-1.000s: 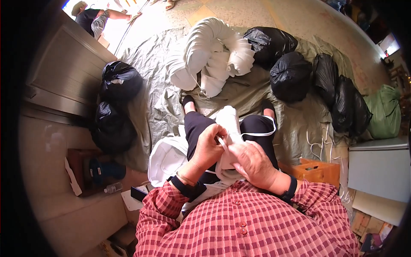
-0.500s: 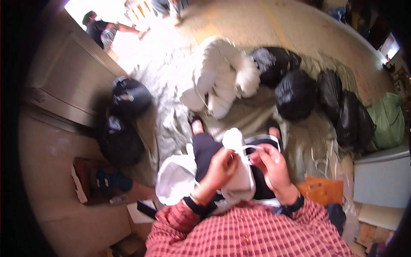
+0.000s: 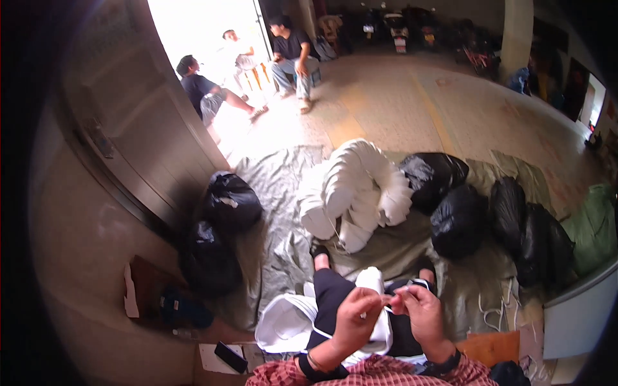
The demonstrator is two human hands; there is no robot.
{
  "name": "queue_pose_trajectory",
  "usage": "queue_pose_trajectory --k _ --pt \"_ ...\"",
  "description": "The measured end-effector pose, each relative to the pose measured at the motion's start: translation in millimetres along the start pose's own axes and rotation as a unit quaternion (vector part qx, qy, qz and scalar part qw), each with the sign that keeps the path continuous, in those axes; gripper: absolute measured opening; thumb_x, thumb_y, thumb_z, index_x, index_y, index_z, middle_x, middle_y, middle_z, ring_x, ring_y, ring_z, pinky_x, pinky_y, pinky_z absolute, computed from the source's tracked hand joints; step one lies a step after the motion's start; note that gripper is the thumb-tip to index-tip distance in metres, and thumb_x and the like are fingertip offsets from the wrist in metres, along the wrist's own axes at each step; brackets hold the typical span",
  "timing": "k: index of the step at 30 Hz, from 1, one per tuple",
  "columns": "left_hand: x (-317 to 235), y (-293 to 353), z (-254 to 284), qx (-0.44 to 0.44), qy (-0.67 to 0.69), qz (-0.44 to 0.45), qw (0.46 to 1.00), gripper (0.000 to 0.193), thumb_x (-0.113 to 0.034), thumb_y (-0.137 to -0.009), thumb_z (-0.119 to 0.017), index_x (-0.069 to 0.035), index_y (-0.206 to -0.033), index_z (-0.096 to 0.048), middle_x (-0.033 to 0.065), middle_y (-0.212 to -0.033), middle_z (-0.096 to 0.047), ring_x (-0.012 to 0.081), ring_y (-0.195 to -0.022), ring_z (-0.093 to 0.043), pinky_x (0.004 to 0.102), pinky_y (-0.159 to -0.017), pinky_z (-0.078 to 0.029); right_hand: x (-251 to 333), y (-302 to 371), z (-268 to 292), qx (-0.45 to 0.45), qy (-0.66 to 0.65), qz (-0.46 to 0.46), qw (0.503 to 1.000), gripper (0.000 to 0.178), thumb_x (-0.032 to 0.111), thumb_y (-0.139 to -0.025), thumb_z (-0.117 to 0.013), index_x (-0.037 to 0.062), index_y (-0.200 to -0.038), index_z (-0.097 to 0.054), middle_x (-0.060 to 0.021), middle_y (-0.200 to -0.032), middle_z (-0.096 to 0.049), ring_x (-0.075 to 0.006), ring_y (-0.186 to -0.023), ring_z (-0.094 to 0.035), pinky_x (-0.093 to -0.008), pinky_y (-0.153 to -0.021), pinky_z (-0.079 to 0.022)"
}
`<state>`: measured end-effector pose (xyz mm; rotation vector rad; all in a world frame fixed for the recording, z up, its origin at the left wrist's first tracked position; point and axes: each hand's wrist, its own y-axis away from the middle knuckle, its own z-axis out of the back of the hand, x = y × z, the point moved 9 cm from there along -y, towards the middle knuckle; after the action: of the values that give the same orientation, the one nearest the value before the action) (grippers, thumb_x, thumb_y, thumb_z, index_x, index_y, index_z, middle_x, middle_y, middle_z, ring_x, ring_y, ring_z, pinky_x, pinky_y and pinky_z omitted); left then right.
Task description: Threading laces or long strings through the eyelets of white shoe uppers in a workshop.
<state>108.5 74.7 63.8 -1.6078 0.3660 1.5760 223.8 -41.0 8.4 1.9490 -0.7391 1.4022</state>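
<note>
- The left hand (image 3: 356,316) is closing around a white stack (image 3: 375,302) in the lap.
- The right hand (image 3: 418,313) is pinching a white cord (image 3: 390,310) beside it.
- White stacks (image 3: 357,193) and black bags (image 3: 460,219) are lying on the tarp (image 3: 277,193).

Left hand (image 3: 355,320) gripping a stack of white round pieces (image 3: 375,302) in the lap, fingers (image 3: 369,301) wrapped over its top. Right hand (image 3: 420,312) just right of those fingers, fingertips pinched at the stack's edge. Bigger white stack (image 3: 282,323) lies left of the left fingers. Beyond both hands: heap of white stacks (image 3: 357,193) on grey tarp (image 3: 277,193), black bags (image 3: 460,222) around. Three people sit by the doorway, far off.
</note>
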Motion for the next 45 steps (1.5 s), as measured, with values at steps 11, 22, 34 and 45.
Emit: queue_pose_trajectory --k 11,22,34,45 --pt "34 7 -4 -0.019 0.131 0.104 0.986 0.02 -0.003 -0.096 -0.068 0.003 -0.114 -0.072 0.0024 -0.095 -0.06 0.0073 -0.078 -0.056 0.0201 -0.068 -0.046 9 10 -30 0.043 0.15 0.073 0.985 0.02 0.014 -0.102 -0.062 -0.0011 -0.113 -0.07 -0.0002 -0.083 -0.067 -0.0034 -0.069 -0.058 -0.0199 -0.063 -0.049" --pt "32 14 -7 -0.01 0.105 0.064 0.992 0.02 -0.001 -0.094 -0.069 -0.003 -0.113 -0.075 0.0037 -0.091 -0.061 0.0088 -0.077 -0.061 0.0202 -0.066 -0.05 30 21 -40 0.059 0.301 0.207 0.929 0.014 0.001 -0.093 -0.065 -0.0076 -0.104 -0.066 -0.0225 -0.089 -0.069 -0.0346 -0.079 -0.071 -0.0369 -0.07 -0.057" --pt "33 19 -3 0.0 0.163 0.105 0.981 0.01 0.002 -0.101 -0.056 0.005 -0.105 -0.065 0.0083 -0.096 -0.065 0.0092 -0.074 -0.057 0.0232 -0.071 -0.049 -36 15 17 -0.012 0.278 0.02 0.96 0.031 0.021 -0.099 -0.064 -0.0018 -0.119 -0.059 -0.0219 -0.1 -0.069 -0.0295 -0.094 -0.07 -0.0398 -0.082 -0.054" --pt "2 46 -4 0.138 0.0 -0.024 0.99 0.012 -0.001 -0.093 -0.067 -0.001 -0.104 -0.069 0.0117 -0.096 -0.072 0.0232 -0.079 -0.069 0.0315 -0.069 -0.055 24 -61 -154 0.424 0.208 0.206 0.857 0.033 0.021 -0.105 -0.055 0.0055 -0.135 -0.055 -0.0088 -0.122 -0.065 -0.0166 -0.112 -0.059 -0.0317 -0.099 -0.047"
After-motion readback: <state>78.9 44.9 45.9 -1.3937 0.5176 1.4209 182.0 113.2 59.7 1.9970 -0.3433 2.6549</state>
